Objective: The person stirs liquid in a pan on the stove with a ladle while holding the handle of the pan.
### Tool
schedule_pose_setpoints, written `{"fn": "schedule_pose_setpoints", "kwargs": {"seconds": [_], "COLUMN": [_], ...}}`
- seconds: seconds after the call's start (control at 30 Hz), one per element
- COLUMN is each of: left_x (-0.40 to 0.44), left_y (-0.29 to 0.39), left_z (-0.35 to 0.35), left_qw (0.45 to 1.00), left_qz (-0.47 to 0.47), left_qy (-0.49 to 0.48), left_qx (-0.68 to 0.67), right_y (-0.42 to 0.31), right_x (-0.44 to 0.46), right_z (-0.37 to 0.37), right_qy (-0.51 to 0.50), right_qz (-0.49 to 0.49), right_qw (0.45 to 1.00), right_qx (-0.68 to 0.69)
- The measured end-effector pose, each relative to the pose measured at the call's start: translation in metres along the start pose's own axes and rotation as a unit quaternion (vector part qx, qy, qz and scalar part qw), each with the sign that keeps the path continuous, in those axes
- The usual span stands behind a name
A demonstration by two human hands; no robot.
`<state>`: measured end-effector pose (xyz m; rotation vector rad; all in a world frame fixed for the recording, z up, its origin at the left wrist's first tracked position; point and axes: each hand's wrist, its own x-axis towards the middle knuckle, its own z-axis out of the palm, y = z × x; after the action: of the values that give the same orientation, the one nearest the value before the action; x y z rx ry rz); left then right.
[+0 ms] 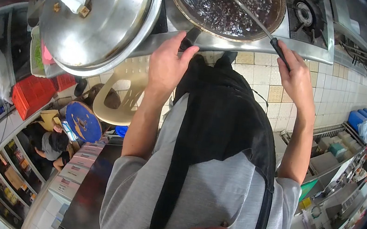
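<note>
A wide pan (175, 2) of dark, bubbling liquid (235, 14) sits on the stove at the top of the view. My left hand (170, 61) is closed around its short dark handle (190, 39), thumb on one side and fingers on the other. In my right hand (298, 74) is the black grip of a long metal ladle (249, 13). The ladle slants leftward over the pan, its head at the liquid near the far side. What the head holds, if anything, cannot be made out.
Left of the pan stands a large pot with a domed metal lid (108, 15), a white cloth (73, 0) on its knob. A gas burner (303, 13) lies to the right. Behind are a beige plastic chair (121, 91), a blue round stool (84, 121), red crates (33, 96) and another person (52, 145).
</note>
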<state>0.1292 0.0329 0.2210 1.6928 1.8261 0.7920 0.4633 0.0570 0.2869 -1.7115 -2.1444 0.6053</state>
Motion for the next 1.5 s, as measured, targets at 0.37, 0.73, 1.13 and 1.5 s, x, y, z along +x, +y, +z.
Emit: {"fn": "schedule_pose_setpoints", "kwargs": {"seconds": [0.37,0.73,1.13,1.5], "left_x": [-0.001,-0.001,-0.001,0.001], "left_y": [-0.003,-0.002,0.005,0.008], "left_z": [0.004,0.006,0.001,0.004], "left_qw": [1.000,1.000,1.000,0.996], "left_qz": [-0.001,-0.002,-0.015,-0.033], "left_qy": [0.015,0.018,-0.001,-0.033], "left_qx": [-0.021,-0.008,-0.004,-0.070], "right_y": [0.026,0.046,0.036,0.042], "right_x": [0.058,0.058,0.012,-0.022], "right_z": [0.021,0.018,0.013,0.016], "right_qy": [0.035,0.077,0.029,-0.056], "right_qz": [-0.039,-0.011,0.027,0.030], "right_qw": [0.997,0.996,0.999,0.994], "right_qx": [-0.048,-0.053,-0.030,-0.085]}}
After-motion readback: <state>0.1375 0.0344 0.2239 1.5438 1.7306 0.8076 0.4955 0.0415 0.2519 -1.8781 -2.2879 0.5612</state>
